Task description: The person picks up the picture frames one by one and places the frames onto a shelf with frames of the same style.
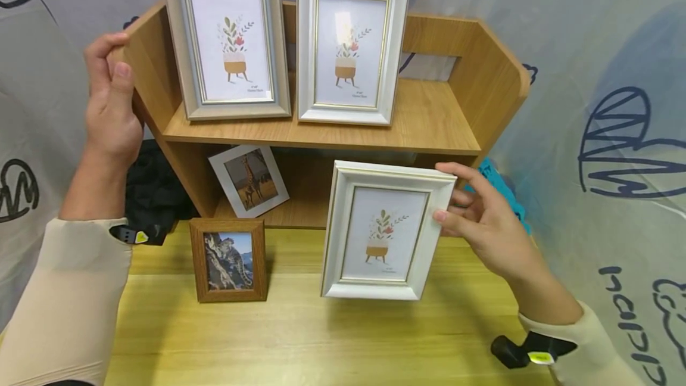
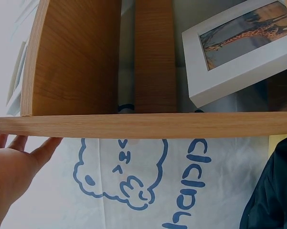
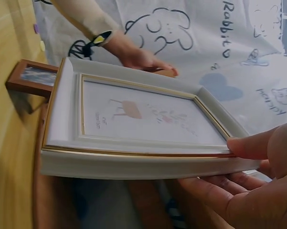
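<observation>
My right hand (image 1: 488, 225) pinches the right side of a white picture frame (image 1: 329, 231), thumb on the front and fingers behind. That frame, with a potted-plant print, is tilted in front of the shelf's lower level. My left hand (image 1: 112, 100) grips the left side panel (image 1: 152, 61) of a wooden shelf near its upper front corner; in the left wrist view the fingers (image 2: 20, 142) meet the panel's edge. On the top level stand a beige-grey frame (image 1: 179, 58) and another white frame (image 1: 307, 46), both with plant prints.
A white frame with a giraffe photo (image 1: 252, 180) leans tilted on the lower level. A brown wooden frame with a leopard photo (image 1: 229, 261) stands on the yellow table (image 1: 268, 344). Dark cloth (image 1: 155, 183) lies left of the shelf, something blue (image 1: 498, 183) to its right.
</observation>
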A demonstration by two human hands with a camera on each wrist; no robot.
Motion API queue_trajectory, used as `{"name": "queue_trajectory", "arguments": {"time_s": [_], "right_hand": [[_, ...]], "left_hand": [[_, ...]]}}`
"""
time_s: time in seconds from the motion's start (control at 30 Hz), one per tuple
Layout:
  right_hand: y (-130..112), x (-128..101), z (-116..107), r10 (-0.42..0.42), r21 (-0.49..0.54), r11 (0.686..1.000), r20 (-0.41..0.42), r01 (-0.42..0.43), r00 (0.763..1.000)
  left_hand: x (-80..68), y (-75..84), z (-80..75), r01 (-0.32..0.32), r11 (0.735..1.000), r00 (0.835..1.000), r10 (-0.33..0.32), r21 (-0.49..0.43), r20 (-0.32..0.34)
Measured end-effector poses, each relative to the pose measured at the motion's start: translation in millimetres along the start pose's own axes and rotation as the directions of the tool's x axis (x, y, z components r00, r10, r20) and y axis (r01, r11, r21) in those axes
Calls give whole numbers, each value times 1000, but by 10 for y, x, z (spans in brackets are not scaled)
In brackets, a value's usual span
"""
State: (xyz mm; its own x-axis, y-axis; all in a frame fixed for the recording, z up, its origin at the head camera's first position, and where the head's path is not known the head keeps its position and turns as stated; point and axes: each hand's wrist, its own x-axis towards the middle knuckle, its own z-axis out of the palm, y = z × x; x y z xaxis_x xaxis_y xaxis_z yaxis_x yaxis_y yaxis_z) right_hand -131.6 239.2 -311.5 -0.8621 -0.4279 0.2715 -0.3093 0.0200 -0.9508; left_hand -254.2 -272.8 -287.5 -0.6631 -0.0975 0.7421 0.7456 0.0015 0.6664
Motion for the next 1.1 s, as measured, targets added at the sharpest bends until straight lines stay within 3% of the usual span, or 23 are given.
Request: {"name": "queue_trajectory", "arguments": {"time_s": [0.17, 0.6, 0.87, 1.1], "right_hand": [[-201, -25, -147, -98, 110, 989, 6, 96, 995], [-808, -12, -589, -191, 156, 967, -81, 202, 978], [-1070, 174, -876, -256, 68, 961, -136, 267, 957], [-1192, 454, -1141, -280, 138, 947, -91, 290, 956]], "left_hand": [[1, 4, 0, -1, 1000, 1000, 1, 7, 7], [-5, 12, -6, 3, 1000, 1000, -3, 14, 10], [-1, 0, -11, -10, 1000, 1000, 10, 13, 24], [7, -3, -15, -21, 1000, 999, 21, 6, 25]]}}
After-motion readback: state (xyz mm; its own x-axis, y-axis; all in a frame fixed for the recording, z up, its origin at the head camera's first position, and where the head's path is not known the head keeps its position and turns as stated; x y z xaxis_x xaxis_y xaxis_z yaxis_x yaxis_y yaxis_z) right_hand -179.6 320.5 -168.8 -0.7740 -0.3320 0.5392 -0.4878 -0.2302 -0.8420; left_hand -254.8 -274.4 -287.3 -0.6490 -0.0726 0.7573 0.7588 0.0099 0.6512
